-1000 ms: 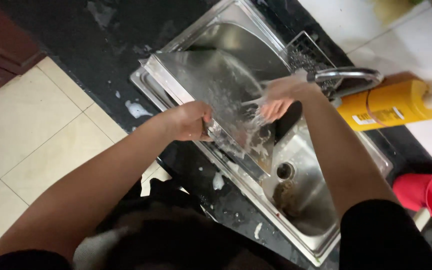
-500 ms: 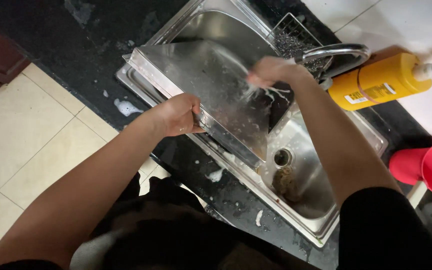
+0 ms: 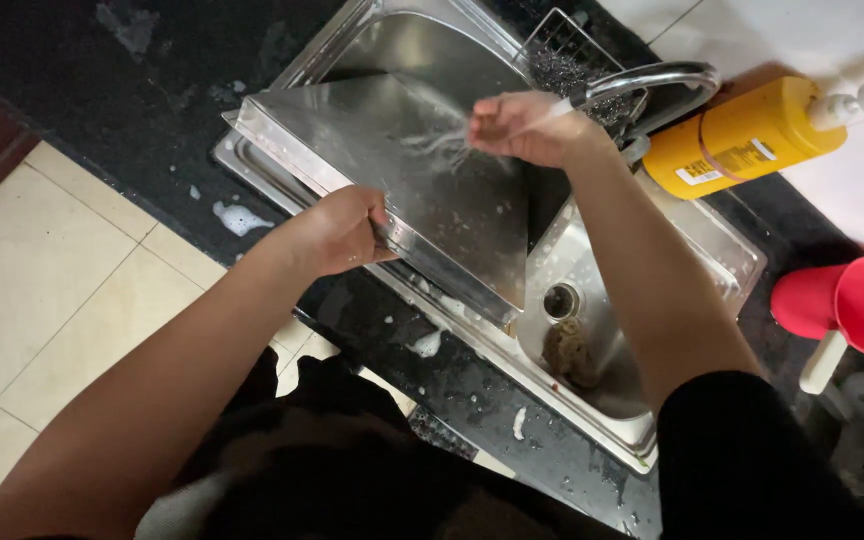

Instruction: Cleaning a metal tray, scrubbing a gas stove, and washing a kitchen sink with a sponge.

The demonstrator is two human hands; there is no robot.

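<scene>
Currently: left hand [image 3: 337, 235] grips near edge of steel tray [image 3: 402, 180], tilted over sink [image 3: 652, 250]. Right hand [image 3: 522, 125], fingers loosely curled, rubs tray under tap [image 3: 652, 80] stream. Suds remain; rinsing seemingly unfinished. Sponge [image 3: 567, 350] lies by drain.

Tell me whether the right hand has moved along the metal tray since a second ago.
Yes. The right hand has shifted up the metal tray, away from the left hand and closer under the tap.
</scene>
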